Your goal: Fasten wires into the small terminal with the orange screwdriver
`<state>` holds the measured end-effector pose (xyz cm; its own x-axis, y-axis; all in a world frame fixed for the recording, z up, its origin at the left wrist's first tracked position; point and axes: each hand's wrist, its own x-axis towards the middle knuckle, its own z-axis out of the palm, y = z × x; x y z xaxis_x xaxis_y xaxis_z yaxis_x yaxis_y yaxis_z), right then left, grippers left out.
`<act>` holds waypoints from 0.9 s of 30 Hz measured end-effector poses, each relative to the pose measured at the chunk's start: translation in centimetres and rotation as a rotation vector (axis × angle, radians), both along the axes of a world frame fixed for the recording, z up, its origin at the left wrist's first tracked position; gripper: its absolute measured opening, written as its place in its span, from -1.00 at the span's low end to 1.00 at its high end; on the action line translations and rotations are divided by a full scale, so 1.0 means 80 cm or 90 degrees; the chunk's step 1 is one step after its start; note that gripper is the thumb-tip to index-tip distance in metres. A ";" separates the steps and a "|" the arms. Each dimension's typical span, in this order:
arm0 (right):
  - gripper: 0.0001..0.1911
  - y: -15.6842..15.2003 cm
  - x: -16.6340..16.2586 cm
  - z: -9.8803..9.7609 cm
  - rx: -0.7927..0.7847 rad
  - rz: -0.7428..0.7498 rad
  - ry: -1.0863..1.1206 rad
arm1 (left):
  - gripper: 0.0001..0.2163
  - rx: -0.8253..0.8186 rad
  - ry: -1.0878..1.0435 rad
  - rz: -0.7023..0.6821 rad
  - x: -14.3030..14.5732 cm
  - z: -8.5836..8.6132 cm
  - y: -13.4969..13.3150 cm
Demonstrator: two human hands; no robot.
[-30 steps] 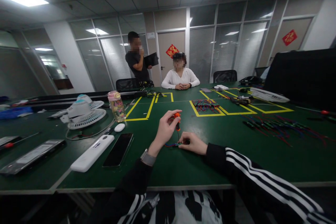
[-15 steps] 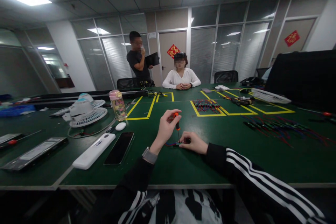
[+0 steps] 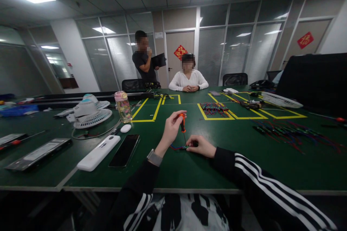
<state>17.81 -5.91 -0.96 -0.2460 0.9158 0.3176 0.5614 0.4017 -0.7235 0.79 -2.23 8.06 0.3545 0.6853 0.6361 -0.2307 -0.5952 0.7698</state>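
While our left hand point(image 3: 171, 126) pinches the upper handle of an orange-and-black screwdriver point(image 3: 183, 127) between thumb and fingers, our right hand point(image 3: 202, 146) has its thumb and fingertips closed on the right end of a small green board point(image 3: 183, 147). The board lies on our green table point(image 3: 179, 175) below the nearly upright shaft, its red and blue wires point(image 3: 175, 147) trailing left; we cannot tell exactly where the tip rests. Left of us lies a black phone point(image 3: 124, 151).

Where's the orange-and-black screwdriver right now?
In the head view, the orange-and-black screwdriver is just right of centre, nearly upright in the left hand, tip at the small wired board by the right hand.
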 end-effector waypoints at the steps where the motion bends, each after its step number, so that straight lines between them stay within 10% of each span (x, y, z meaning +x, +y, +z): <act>1: -0.79 0.000 0.000 0.000 0.002 0.000 -0.001 | -0.79 0.009 -0.003 0.019 0.000 0.000 0.000; 20: -0.85 0.000 0.001 -0.003 0.036 -0.020 -0.022 | -0.69 -0.023 0.011 -0.043 0.002 -0.003 0.001; 27: -0.82 0.000 0.001 -0.002 0.029 -0.021 -0.019 | -0.80 0.151 0.074 0.195 0.000 -0.006 -0.006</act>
